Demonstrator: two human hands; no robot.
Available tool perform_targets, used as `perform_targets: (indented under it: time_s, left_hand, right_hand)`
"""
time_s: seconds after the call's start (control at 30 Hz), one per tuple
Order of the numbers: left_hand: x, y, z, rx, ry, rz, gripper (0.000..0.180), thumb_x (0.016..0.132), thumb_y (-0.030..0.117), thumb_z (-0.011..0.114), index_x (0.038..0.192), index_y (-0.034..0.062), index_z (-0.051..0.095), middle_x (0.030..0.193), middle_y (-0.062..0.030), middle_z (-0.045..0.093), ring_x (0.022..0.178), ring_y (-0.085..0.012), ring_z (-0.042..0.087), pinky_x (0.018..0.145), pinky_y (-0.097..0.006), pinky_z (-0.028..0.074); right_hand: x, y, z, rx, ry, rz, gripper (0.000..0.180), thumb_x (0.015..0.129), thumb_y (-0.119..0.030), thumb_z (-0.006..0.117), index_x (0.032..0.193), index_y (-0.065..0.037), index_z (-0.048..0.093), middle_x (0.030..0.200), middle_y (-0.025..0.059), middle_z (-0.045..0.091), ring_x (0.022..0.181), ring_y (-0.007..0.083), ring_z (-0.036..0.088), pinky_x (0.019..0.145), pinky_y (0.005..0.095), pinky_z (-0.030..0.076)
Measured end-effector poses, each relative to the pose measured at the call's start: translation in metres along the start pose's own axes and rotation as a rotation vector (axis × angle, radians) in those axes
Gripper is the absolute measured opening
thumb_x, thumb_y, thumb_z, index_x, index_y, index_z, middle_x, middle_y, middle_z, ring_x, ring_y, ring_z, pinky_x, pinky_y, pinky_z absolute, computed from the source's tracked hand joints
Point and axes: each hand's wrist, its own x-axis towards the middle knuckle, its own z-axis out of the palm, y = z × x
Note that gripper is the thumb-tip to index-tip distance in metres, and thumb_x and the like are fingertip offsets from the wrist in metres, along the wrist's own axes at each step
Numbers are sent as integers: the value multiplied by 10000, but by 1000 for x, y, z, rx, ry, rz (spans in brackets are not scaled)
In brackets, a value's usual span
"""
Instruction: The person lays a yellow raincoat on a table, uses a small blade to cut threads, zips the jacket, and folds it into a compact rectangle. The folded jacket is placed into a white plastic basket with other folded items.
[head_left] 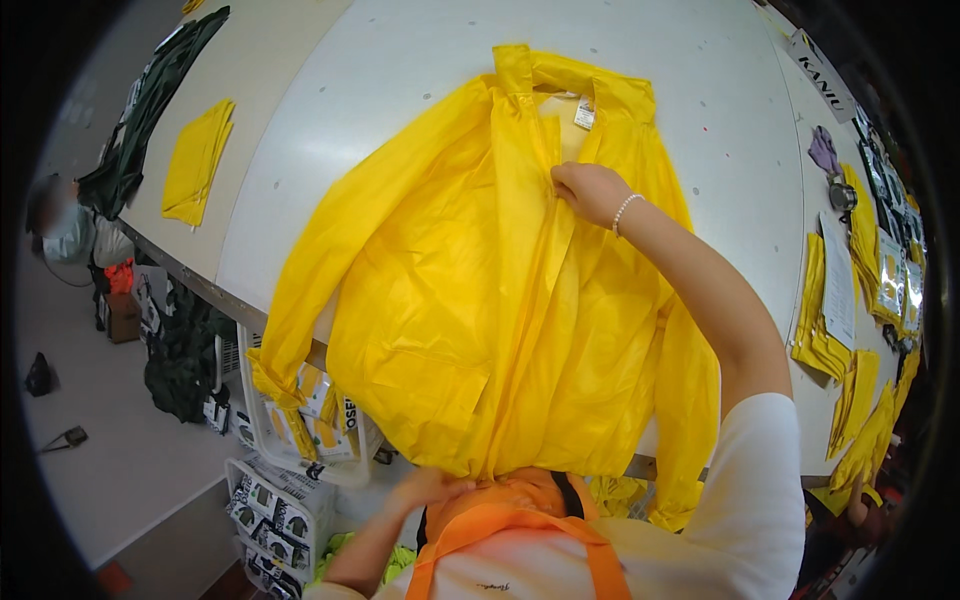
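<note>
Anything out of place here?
Two dark items lie loose on the floor, left of the table; possibly dropped, though I can't identify them. No obvious spill or damage on the yellow jacket.

A white table (400, 75) with small grey spots fills the middle and top of the frame. The yellow jacket (420, 260) lies spread across its centre, collar toward the top, lower part hanging over the near edge. At upper left lie a folded yellow piece (197, 165) and, along the edge, dark green cloth (150, 120). At right lie a purple cloth (823, 150) and yellow stacks (812, 325). The grey floor (130, 420), at left, bears a small black object (38, 376).
</note>
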Motion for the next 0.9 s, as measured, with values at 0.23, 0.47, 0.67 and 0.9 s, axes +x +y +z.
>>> perform_targets:
  time_s: [0.23,0.47,0.67,0.9]
  left_hand:
    - [112,253,-182,739,844,853,418,876,196,521,1270,72,460,1376,-134,391,1253,-328,362,1017,-458,308]
    - [228,316,-239,1138,742,656,457,910,319,443,1326,129,425,1453,-22,307,1339,-243,262,1094,-518,136]
    - [250,340,-258,865,771,945,412,873,261,514,1248,94,488,1344,-82,441,1232,-265,398,1025,-426,290]
    - [213,354,-255,462,764,547,299,804,328,642,823,33,601,776,-100,639,731,-284,621,622,-377,481]
  right_hand:
    - [-15,4,24,60,290,-303,64,787,-141,557,799,-79,566,808,102,597,888,308,539,781,436,439]
    - [-22,-24,10,13,-255,-265,89,824,-200,542,817,-122,585,760,82,607,791,239,572,811,370,369]
    - [3,14,2,-167,-198,-22,87,811,-165,543,862,-130,604,790,64,630,828,224,587,815,365,364]
    - [42,69,10,-163,643,295,189,754,-183,661,889,-61,611,826,68,615,1021,232,499,878,374,370]
